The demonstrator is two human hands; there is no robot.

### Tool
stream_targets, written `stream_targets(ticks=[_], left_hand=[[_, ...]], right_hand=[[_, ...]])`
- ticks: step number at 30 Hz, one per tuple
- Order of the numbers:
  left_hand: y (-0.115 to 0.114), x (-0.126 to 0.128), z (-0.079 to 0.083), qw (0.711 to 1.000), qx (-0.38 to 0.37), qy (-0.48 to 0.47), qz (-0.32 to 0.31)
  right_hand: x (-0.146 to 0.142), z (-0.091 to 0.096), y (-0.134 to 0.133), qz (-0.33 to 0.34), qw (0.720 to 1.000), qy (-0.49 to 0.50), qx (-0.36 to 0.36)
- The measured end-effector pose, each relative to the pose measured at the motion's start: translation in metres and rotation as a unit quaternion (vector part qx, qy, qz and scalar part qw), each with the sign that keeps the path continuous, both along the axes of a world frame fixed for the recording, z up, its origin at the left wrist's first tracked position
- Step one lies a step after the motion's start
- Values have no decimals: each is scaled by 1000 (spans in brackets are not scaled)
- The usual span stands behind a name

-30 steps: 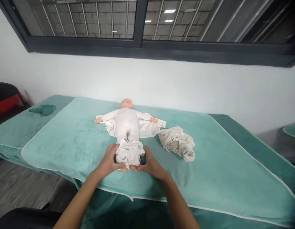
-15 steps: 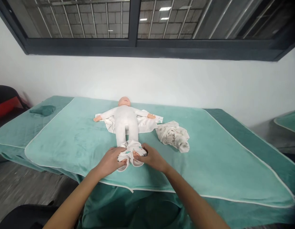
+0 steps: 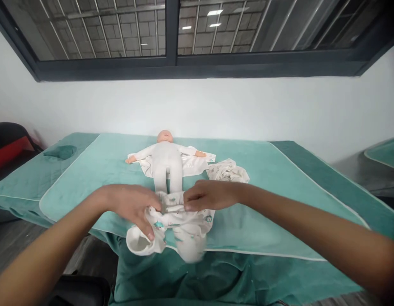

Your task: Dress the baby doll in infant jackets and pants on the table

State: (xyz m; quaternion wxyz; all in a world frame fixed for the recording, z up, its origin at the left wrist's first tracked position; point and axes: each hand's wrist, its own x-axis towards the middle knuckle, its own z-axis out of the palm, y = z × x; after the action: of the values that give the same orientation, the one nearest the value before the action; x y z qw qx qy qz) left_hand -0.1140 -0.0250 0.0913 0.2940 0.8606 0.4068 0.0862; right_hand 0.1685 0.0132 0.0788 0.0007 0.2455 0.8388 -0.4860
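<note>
A baby doll (image 3: 166,159) in a white bodysuit lies on its back on the teal-covered table (image 3: 267,204), head toward the wall, arms spread, on a white printed cloth (image 3: 197,163). Both my hands grip small white printed baby trousers (image 3: 176,225) lifted off the doll's feet and held above the table's near edge. My left hand (image 3: 133,204) is closed on the waistband's left side. My right hand (image 3: 208,195) pinches the right side. The trouser legs hang down toward me.
A crumpled white printed garment (image 3: 227,171) lies right of the doll. A folded dark green cloth (image 3: 61,151) sits at the far left of the table. A black and red chair (image 3: 8,142) stands at left. The wall and a dark window frame run behind.
The trousers have come off the doll's legs and moved toward me and up, held in both hands. The doll's white legs are now bare of them.
</note>
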Motion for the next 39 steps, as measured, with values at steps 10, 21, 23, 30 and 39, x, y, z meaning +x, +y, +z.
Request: stream_targets(ticks=[10,21,23,30,39], left_hand=[[3,18,77,994,61,91,19],[3,-9,79,998,23,3,61],[8,-21,71,997,45,17,54],[31,-59,13,968,115,25,223],[74,-50,-76,859,85,-280,420]], right_hand=[[-16,69,6,-95,986,65,120],[-23,92,-7,-76,990,121,-8],[-18,84,4,-80,991,82,63],[-30,10,44,-120,986,13,119],[-149,-67,89,-253,916,291,-115]])
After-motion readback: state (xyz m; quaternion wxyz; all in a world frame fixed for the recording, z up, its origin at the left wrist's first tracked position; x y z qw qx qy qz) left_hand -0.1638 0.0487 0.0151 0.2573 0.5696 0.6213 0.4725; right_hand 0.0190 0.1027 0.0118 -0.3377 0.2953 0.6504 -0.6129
